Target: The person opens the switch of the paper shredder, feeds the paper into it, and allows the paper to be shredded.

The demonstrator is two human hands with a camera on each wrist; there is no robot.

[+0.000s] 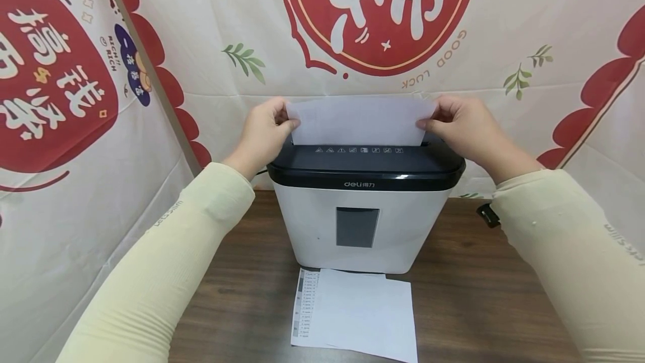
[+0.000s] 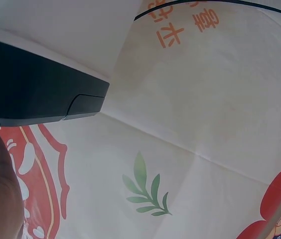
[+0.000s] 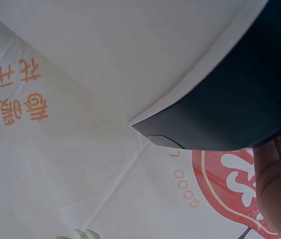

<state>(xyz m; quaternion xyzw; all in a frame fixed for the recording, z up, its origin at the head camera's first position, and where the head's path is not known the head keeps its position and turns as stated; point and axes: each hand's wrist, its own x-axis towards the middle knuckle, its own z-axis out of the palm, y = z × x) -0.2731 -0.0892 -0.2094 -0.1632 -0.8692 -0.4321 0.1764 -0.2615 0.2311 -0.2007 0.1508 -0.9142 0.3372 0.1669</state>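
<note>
A white sheet of paper stands upright in the slot on top of a paper shredder with a black lid and white bin. My left hand pinches the sheet's left edge between thumb and fingers. At the opposite edge, my right hand pinches the paper the same way. Both hands are just above the lid. The left wrist view shows part of the left hand beside the dark lid. In the right wrist view, the right hand appears below the lid's edge; the paper is hidden there.
More paper sheets, one with a printed column, lie on the brown wooden table in front of the shredder. A small black object sits by the right sleeve. A printed cloth hangs close behind and at the sides.
</note>
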